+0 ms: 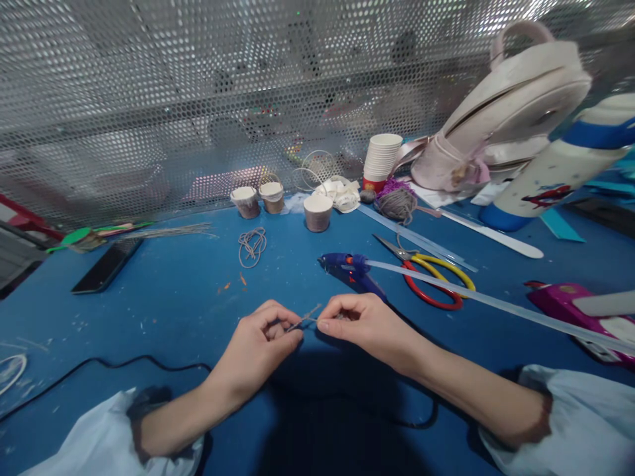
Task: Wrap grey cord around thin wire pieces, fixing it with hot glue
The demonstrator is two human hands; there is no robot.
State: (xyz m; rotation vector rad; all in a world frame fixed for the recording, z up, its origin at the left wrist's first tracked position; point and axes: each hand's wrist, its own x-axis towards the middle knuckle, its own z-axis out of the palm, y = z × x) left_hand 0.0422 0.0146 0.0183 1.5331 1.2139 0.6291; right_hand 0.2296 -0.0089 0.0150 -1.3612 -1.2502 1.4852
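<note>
Above the table's near middle, my left hand pinches a thin grey strand that looks like yarn or wrapped wire. Facing it, my right hand is closed at the fingertips on the same strand's other side. Short ends cross in the small gap between the two hands; the rest is hidden by the fingers. Just beyond my right hand lies a blue glue gun with a long clear glue stick in its back. Farther off is a loose coil of grey yarn.
Red-and-yellow scissors lie right of the glue gun. Wrapped paper cups, stacked white cups and a grey yarn ball stand at the back. A bottle and bag are right, a phone left. A black cord crosses the front.
</note>
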